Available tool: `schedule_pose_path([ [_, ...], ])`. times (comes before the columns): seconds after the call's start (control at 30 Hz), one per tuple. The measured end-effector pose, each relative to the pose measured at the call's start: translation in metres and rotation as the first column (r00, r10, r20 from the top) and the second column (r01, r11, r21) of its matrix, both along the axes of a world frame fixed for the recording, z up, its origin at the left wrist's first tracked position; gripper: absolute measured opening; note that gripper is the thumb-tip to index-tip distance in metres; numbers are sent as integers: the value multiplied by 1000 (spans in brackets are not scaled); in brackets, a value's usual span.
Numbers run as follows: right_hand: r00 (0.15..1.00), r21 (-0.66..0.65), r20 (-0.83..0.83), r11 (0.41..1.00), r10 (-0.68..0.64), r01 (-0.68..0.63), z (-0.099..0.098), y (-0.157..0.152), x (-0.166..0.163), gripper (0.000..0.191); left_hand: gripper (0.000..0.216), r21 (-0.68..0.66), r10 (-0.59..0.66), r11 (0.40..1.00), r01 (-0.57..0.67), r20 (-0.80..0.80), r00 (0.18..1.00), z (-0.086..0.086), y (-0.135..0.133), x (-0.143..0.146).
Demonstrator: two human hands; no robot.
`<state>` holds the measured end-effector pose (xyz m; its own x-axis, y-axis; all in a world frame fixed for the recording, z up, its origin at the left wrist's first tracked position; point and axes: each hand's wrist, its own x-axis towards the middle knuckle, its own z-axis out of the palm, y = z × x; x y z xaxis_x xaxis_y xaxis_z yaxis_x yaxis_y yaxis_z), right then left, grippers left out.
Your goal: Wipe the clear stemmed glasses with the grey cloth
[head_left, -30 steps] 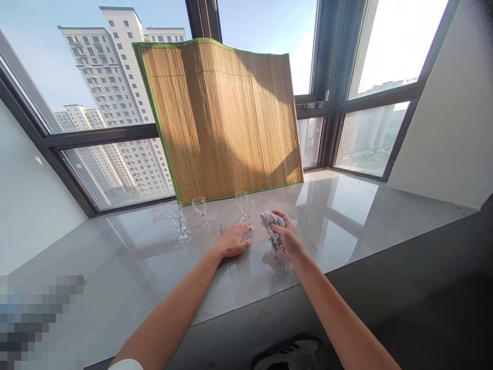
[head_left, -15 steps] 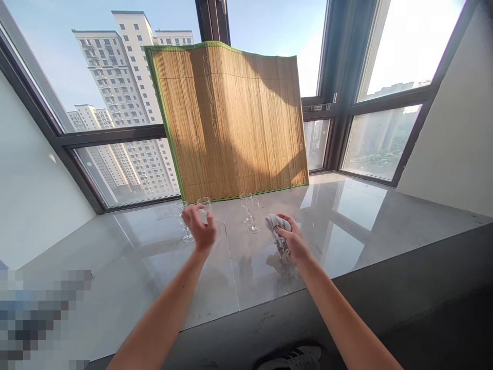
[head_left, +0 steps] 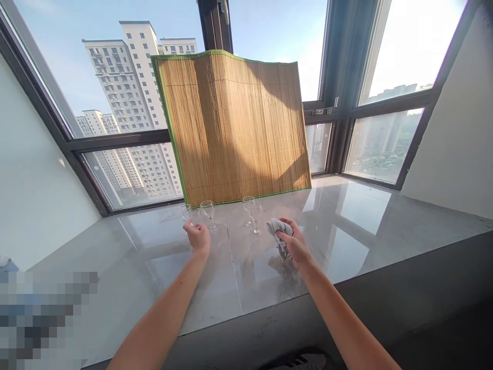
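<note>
My left hand [head_left: 199, 238] is closed with its fingertips around the lower part of a clear stemmed glass [head_left: 185, 209] at the left; its stem and foot are mostly hidden by the hand. Just right of it, a second stemmed glass [head_left: 207, 208] stands upright on the grey ledge [head_left: 215, 288]. Two more, a nearer glass [head_left: 254, 211] and a farther glass [head_left: 247, 203], stand close together between my hands. A crumpled pale grey cloth [head_left: 278, 226] is gripped in my right hand [head_left: 296, 242], held over the ledge on the right.
Behind the glasses, a bamboo mat [head_left: 239, 133] with green edging leans against the dark window frame [head_left: 123, 137]. White walls flank the ledge on both sides. A shoe [head_left: 304, 359] shows below the ledge's front edge. The lower left corner is pixelated.
My left hand has come down from above the left glasses, its raised, spread fingers closing on the leftmost glass. My right hand keeps the cloth in nearly the same place. The view has shifted slightly.
</note>
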<state>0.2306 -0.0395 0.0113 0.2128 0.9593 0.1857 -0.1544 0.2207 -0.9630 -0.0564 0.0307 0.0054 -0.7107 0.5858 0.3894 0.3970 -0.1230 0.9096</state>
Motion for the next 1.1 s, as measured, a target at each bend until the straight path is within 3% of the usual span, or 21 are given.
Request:
schedule_pose_path([
  [0.07,994,43,94,998,-53,49,-5,4,0,50,47,93,-181,975,204,-212,960,6,-12,24],
  [0.1,984,72,156,994,-90,80,-8,5,-1,49,47,101,-274,939,329,-361,891,8,-19,37],
  [0.17,941,142,295,982,-164,126,-14,8,-3,47,48,-30,-441,850,526,-585,680,9,-32,61],
  [0.23,892,204,410,972,-192,115,-17,8,-6,49,51,-213,-543,788,578,-683,489,9,-43,79],
  [0.3,873,240,462,970,-157,47,-17,5,-8,61,55,-327,-582,773,544,-707,402,10,-49,89],
  [0.43,892,272,451,952,0,-138,-11,-5,-14,80,61,-387,-543,827,409,-737,402,15,-53,90],
  [0.57,898,335,440,925,14,-178,-5,-13,-18,78,63,-428,-519,851,304,-774,364,19,-53,86],
  [0.73,917,351,365,936,-160,24,0,-16,-18,74,62,-454,-580,791,411,-770,267,15,-51,88],
  [0.9,780,334,462,898,-421,287,-7,-7,-9,67,58,-413,-607,765,495,-718,340,15,-48,85],
  [0.97,729,343,557,910,-398,235,-12,-2,-6,65,58,-403,-601,768,497,-721,344,16,-48,83],
  [1.1,725,337,662,940,-192,-58,-18,2,-6,69,57,-460,-623,734,500,-749,226,14,-45,80],
])
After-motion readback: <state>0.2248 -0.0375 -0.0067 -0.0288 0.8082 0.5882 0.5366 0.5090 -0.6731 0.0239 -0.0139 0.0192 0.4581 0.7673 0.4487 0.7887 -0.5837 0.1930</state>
